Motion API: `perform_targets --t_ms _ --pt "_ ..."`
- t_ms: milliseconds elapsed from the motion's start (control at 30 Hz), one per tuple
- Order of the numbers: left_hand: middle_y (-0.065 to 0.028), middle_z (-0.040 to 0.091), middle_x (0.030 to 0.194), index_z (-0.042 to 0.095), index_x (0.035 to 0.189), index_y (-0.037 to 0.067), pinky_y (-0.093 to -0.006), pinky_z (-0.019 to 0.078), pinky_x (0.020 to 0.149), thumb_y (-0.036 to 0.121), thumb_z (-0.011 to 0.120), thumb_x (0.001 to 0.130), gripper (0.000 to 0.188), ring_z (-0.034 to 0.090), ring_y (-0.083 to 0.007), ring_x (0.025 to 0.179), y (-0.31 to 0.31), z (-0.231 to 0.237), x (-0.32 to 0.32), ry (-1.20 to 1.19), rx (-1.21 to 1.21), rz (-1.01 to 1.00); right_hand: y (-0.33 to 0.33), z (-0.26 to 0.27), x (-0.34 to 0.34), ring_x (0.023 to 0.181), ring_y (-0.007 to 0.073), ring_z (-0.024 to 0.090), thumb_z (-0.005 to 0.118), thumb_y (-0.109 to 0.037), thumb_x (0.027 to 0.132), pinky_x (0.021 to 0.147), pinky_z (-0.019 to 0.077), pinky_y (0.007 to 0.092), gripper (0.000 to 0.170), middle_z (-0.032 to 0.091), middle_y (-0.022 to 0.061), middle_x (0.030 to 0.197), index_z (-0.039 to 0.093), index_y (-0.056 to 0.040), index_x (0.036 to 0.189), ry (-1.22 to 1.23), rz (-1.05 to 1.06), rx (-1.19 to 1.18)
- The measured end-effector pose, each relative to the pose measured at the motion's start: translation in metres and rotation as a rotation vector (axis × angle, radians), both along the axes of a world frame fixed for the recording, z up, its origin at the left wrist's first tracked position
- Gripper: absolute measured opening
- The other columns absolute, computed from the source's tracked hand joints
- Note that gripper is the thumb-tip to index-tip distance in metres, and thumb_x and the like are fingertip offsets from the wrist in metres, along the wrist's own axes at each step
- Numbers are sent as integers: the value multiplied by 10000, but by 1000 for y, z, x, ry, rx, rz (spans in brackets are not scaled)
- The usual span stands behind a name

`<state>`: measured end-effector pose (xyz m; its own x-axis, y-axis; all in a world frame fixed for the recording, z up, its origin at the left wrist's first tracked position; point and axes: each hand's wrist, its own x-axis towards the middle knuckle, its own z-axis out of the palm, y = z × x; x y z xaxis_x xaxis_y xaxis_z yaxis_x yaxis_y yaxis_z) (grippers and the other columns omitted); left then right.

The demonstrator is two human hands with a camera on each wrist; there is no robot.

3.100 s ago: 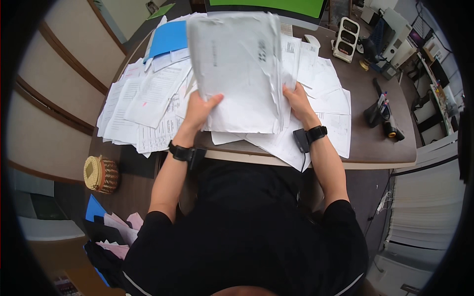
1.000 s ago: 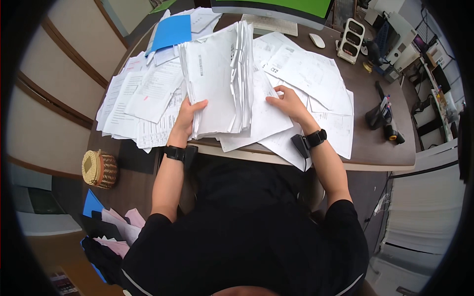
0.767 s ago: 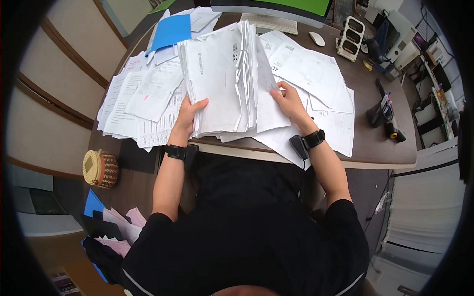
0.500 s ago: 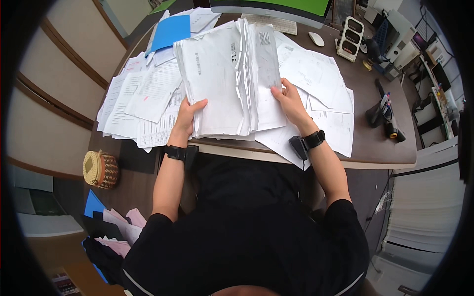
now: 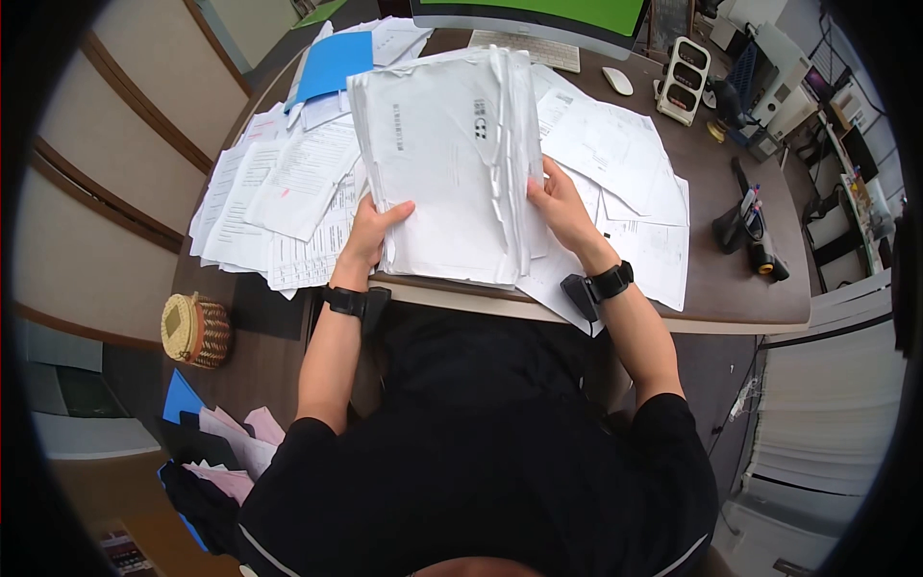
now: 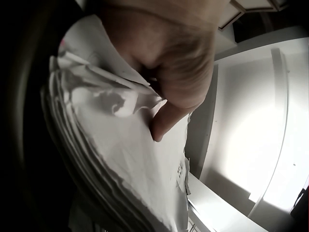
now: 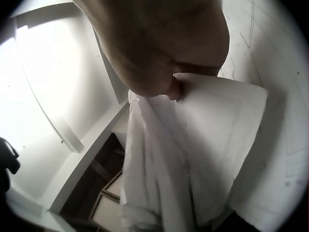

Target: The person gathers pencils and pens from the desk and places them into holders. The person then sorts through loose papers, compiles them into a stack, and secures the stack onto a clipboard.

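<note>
A thick stack of white papers [image 5: 437, 173], with dark print near its top, is held tilted up over the near edge of the desk. My left hand [image 5: 370, 231] grips its left edge, thumb on the front sheet. On the other side my right hand [image 5: 567, 207] pinches the right edge, where the sheets fan a little. The left wrist view shows the layered edges of the stack [image 6: 130, 154] below the left hand [image 6: 169, 58]. In the right wrist view, the right hand [image 7: 164, 48] holds a sheet [image 7: 212, 121] beside folded layers; most fingers are hidden.
Loose printed sheets [image 5: 308, 173] and a blue folder [image 5: 334, 65] lie on the left; more sheets [image 5: 615, 144] spread on the right. Behind are a keyboard [image 5: 529, 48], a mouse [image 5: 617, 81] and a monitor. A pen holder [image 5: 735, 226] stands at right, a woven basket [image 5: 197, 330] at lower left.
The stack was face-on at first, then opened with its right sheets spread apart. Since then my right hand has brought the right-hand sheets in against the stack, which has shifted slightly right and down.
</note>
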<state>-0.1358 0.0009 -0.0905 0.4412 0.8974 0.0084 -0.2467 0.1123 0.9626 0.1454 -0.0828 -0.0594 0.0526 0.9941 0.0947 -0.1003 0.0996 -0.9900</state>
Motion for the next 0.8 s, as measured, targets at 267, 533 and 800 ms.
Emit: perform_targets --t_ms 267,533,800 --pt "-162 577 1149 424 1286 -58 -311 482 874 90 695 775 597 583 -222 1025 -7 4 5 42 102 5 -9 18 -21 986 125 565 468 -94 943 865 449 274 383 580 98 1148 443 -14 1317 -269 -6 184" --pt "-160 529 1219 337 1358 -21 -321 473 898 50 637 808 631 543 -226 1090 0 -2 4 -34 58 78 14 28 45 860 149 629 587 -271 913 697 492 273 332 657 112 925 548 -33 1141 -340 -126 72" --pt "-164 536 1198 357 1323 -5 -366 510 885 27 595 832 546 583 -261 1046 6 -1 -3 -278 -99 75 71 -10 214 1209 336 485 713 -453 739 1008 338 512 772 517 188 1296 403 -90 1345 -1281 -607 -336"
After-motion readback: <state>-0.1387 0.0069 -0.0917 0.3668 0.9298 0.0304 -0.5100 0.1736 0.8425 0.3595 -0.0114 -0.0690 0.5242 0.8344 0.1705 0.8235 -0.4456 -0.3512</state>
